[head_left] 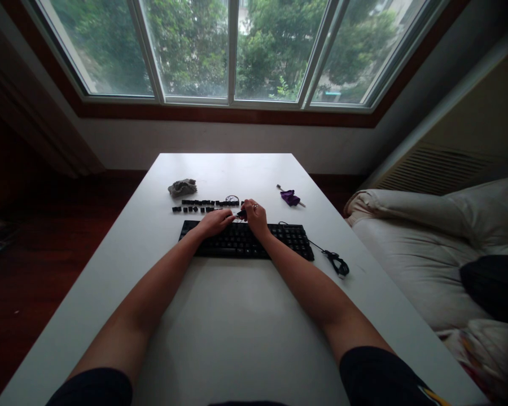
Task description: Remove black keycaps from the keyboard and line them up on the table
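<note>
Head view: left hand (pixel 215 221) and right hand (pixel 254 214) meet above the keyboard (pixel 245 241), fingers pinched together on one small dark keycap (pixel 241 214). Loose keycaps (pixel 205 205) lie in rows just behind, on the table (pixel 237 316).

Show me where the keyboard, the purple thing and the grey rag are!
keyboard (pixel 288 239): head view, right end of the keys.
purple thing (pixel 290 197): head view, its middle.
grey rag (pixel 182 187): head view, its middle.

Small dark item (pixel 241 214) pinched between hands too small to identify, keyboard (pixel 245 241) middle hidden by wrists
</note>
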Demonstrator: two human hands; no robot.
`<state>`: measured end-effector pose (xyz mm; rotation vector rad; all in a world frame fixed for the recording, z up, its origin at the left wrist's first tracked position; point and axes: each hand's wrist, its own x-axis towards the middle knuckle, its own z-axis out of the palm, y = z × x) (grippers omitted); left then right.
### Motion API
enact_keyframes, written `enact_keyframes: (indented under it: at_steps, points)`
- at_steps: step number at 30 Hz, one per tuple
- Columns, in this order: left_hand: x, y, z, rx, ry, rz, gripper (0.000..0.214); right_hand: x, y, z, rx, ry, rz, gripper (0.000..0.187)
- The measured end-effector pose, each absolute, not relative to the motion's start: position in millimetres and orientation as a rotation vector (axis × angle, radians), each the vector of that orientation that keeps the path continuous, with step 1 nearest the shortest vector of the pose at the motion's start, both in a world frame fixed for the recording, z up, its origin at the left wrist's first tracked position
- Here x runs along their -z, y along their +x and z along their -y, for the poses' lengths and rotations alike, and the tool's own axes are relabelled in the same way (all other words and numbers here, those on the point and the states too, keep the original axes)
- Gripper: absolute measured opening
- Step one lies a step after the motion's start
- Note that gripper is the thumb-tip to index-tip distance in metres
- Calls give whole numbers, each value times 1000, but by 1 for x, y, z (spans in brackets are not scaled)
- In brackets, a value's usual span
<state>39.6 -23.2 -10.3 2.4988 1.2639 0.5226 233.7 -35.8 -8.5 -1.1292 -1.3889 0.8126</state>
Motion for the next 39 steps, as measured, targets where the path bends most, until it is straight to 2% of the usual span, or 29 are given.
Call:
enact_keyframes:
  at_steps: [18, 39]
  points:
    - [5, 42, 28, -622, 2451, -1268, 29, 4, 233, 39, -779, -1192, 1430, 47]
    - [10, 40, 24, -687, 2435, -1270, 30, 7, 233, 38, -785, -1166, 1475, 39]
